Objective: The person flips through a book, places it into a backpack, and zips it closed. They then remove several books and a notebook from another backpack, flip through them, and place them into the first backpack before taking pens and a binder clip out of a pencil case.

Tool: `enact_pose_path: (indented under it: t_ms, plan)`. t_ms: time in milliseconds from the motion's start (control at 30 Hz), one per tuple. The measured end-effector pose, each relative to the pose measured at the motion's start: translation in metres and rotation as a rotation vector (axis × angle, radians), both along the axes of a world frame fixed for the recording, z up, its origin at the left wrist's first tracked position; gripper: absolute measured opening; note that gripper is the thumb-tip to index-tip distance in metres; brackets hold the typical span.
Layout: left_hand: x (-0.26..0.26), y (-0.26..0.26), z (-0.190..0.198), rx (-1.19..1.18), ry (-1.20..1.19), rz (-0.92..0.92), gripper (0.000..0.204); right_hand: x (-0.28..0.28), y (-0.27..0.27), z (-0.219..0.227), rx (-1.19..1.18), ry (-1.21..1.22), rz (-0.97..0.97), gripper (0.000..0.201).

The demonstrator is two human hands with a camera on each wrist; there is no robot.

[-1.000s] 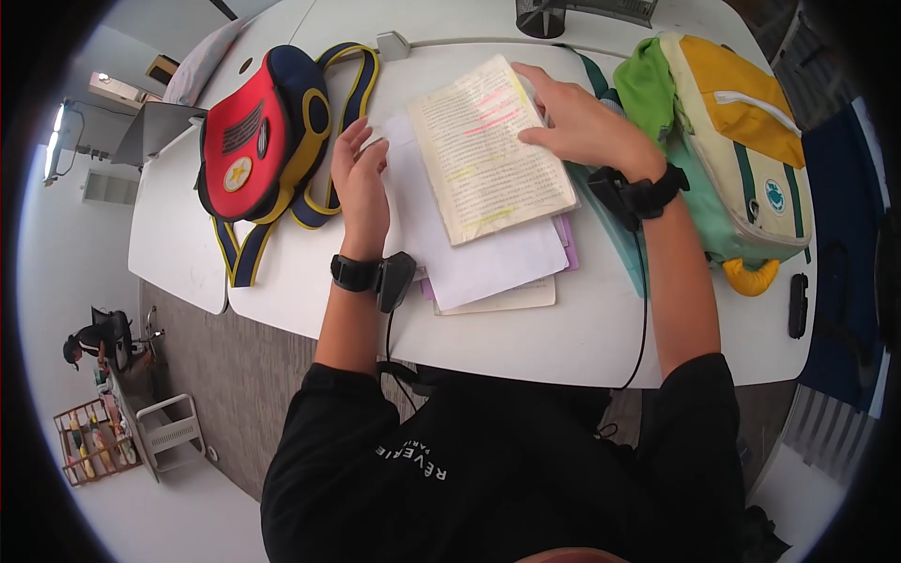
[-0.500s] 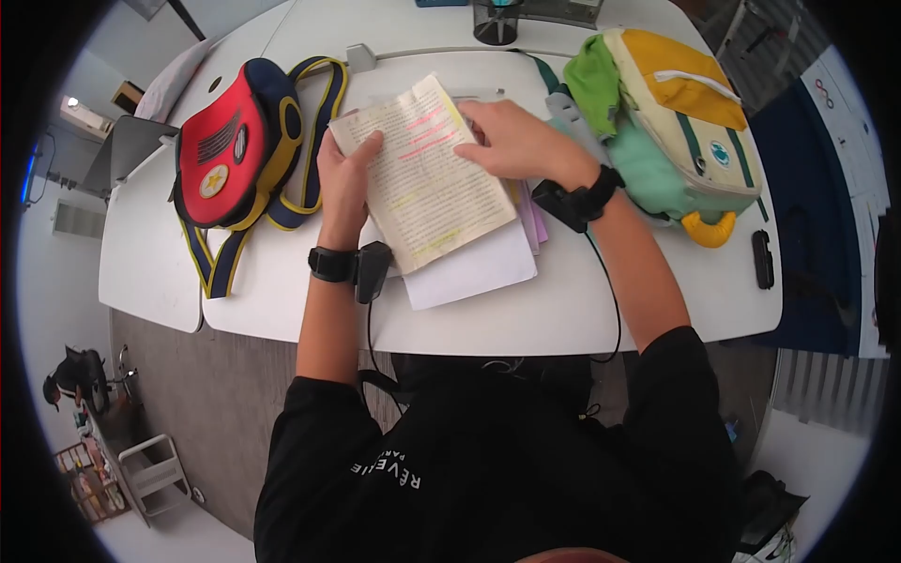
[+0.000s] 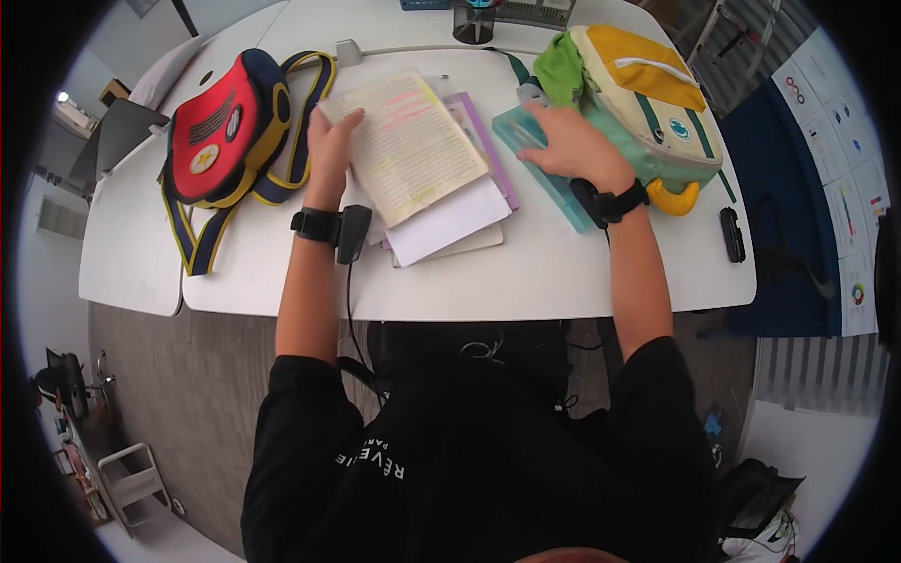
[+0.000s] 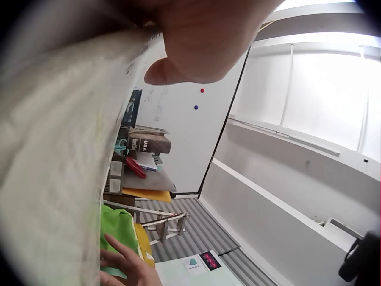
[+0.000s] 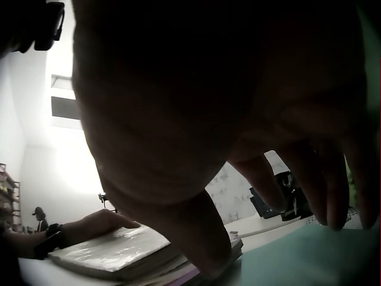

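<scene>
The left hand (image 3: 330, 155) grips the upper left edge of a worn book (image 3: 418, 150) with pink and yellow highlighted text, its thumb on the page. Under the book lie white sheets (image 3: 450, 225) and a purple-edged item (image 3: 490, 150). The right hand (image 3: 577, 150) is over a teal translucent case (image 3: 563, 197), fingers spread and slightly bent; whether they touch it cannot be told. In the right wrist view the fingers hang above the teal surface (image 5: 297, 256), and the book (image 5: 119, 250) lies to the left.
A red and navy bag (image 3: 214, 136) with straps lies on the left. A cream, green and yellow backpack (image 3: 648, 113) stands right of the teal case. A black object (image 3: 732, 235) lies near the table's right edge; a pen holder (image 3: 473, 23) stands at the back.
The right hand has let go of the book's right edge and moved right to the teal case. The left hand, first off the book, now grips its left side.
</scene>
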State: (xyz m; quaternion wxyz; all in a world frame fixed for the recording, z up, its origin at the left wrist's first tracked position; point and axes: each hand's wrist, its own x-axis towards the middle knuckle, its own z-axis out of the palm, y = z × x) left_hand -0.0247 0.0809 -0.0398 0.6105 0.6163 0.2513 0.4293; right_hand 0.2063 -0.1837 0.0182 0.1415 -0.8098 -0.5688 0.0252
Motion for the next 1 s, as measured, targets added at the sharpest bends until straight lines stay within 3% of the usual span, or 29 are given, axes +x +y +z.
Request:
enact_pose_path:
  t_ms: [133, 200, 267, 367, 400, 433, 467, 567, 633, 667, 733, 833, 933, 1000]
  plan:
    - [0.005, -0.012, 0.007, 0.206, 0.248, -0.005, 0.042, -0.010, 0.005, -0.014, -0.094, -0.180, 0.009, 0.059]
    - [0.003, -0.022, 0.013, 0.179, 0.335, 0.011, 0.052, -0.012, 0.003, -0.015, -0.070, -0.172, 0.028, 0.056]
    - [-0.004, -0.016, 0.012, 0.160, 0.362, -0.008, 0.046, -0.015, -0.002, -0.016, -0.047, -0.162, 0.042, 0.053]
    - [-0.021, -0.003, -0.004, 0.097, 0.337, -0.055, 0.038, -0.028, -0.007, -0.009, 0.153, 0.032, 0.152, 0.051]
    - [-0.031, -0.001, -0.013, 0.046, 0.282, -0.085, 0.036, -0.035, -0.011, -0.001, 0.216, 0.275, 0.140, 0.050]
    - [-0.042, -0.023, 0.001, -0.027, 0.263, -0.146, 0.084, -0.040, -0.012, 0.004, 0.272, 0.517, 0.127, 0.050]
    - [-0.048, -0.036, 0.011, -0.219, 0.207, -0.240, 0.077, -0.042, -0.007, 0.001, 0.275, 0.520, 0.135, 0.050]
    - [-0.063, -0.062, 0.012, -0.316, 0.176, -0.297, 0.068, -0.045, 0.012, -0.009, 0.248, 0.543, 0.171, 0.054]
    - [-0.070, -0.073, 0.015, -0.016, 0.274, -0.399, 0.055, -0.046, 0.024, -0.010, 0.107, 0.404, 0.235, 0.057]
    - [-0.068, -0.079, 0.021, -0.014, 0.274, -0.398, 0.055, -0.044, 0.030, -0.010, 0.108, 0.403, 0.236, 0.057]
    - [-0.062, -0.091, 0.034, -0.577, 0.059, -0.181, 0.047, -0.041, 0.039, -0.019, 0.120, 0.358, 0.165, 0.059]
    - [-0.054, -0.077, 0.032, -0.697, 0.091, -0.231, 0.044, -0.035, 0.047, -0.032, 0.096, 0.335, 0.014, 0.056]
    - [-0.040, -0.102, 0.044, -0.561, 0.149, -0.276, 0.044, -0.031, 0.045, -0.038, 0.079, 0.544, 0.003, 0.060]
    - [-0.034, -0.107, 0.047, -0.534, 0.156, -0.292, 0.046, -0.034, 0.045, -0.047, 0.111, 0.550, -0.007, 0.064]
